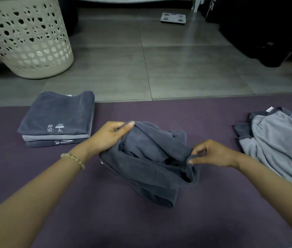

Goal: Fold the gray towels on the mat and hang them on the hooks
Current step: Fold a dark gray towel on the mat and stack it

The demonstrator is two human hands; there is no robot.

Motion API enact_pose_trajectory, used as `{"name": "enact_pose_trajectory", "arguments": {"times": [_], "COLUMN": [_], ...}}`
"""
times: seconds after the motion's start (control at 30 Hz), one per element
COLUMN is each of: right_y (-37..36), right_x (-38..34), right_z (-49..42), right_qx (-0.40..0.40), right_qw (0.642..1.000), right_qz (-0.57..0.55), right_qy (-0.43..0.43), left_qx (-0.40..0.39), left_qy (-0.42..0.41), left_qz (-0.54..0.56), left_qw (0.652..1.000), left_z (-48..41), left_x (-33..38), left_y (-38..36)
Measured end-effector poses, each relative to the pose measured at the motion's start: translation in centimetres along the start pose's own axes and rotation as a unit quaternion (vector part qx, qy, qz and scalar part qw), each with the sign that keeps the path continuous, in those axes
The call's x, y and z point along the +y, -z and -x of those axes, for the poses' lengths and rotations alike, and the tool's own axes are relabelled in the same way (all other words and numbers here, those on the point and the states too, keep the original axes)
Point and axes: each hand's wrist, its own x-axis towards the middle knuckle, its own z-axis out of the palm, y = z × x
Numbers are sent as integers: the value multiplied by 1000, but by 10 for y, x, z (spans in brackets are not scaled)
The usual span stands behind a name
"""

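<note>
The bunched dark gray towel (147, 169) lies mid-mat (52, 194), long axis running 10 to 4 o'clock, with the left hand (111, 135) gripping its 10 o'clock end and the right hand (211, 154) pinching the hem at 3 o'clock.

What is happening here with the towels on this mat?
A person is working on a dark gray towel in the middle of the purple mat. The left hand grips its far edge and the right hand pinches its near right edge. The towel is bunched up, not yet folded. A stack of folded towels lies to the left, and a loose pile of towels waits on the right. No hooks are in view.
</note>
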Motion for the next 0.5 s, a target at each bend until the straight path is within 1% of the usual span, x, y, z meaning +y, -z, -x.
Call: {"name": "enact_pose_trajectory", "arguments": {"times": [0.07,0.13,0.17,0.2,0.27,0.33,0.37,0.43,0.5], "right_y": [0,-1,-2,-4,-7,-8,-9,-11,-12], "right_x": [-5,-13,-19,-25,-37,-48,-52,-60,-65], "right_z": [5,7,7,6,5,3,2,1,2], "right_qx": [44,78,82,79,70,68,64,50,38], "right_qw": [997,989,987,987,989,990,991,992,992], "right_qz": [-67,-120,-126,-122,-107,-92,-84,-70,-72], "right_qy": [19,42,53,62,76,82,84,89,98], "left_qx": [18,-19,-35,-41,-15,17,11,-31,-77], "left_qy": [71,141,148,136,90,20,-13,-58,-77], "left_qz": [-73,-167,-207,-236,-282,-266,-233,-157,-97], "left_qw": [995,976,967,961,955,964,972,985,989], "left_z": [4,11,13,14,12,7,4,-1,-4], "left_x": [-11,-21,-24,-26,-24,-8,1,18,31], "left_y": [15,19,17,12,-3,-20,-28,-46,-63]}}
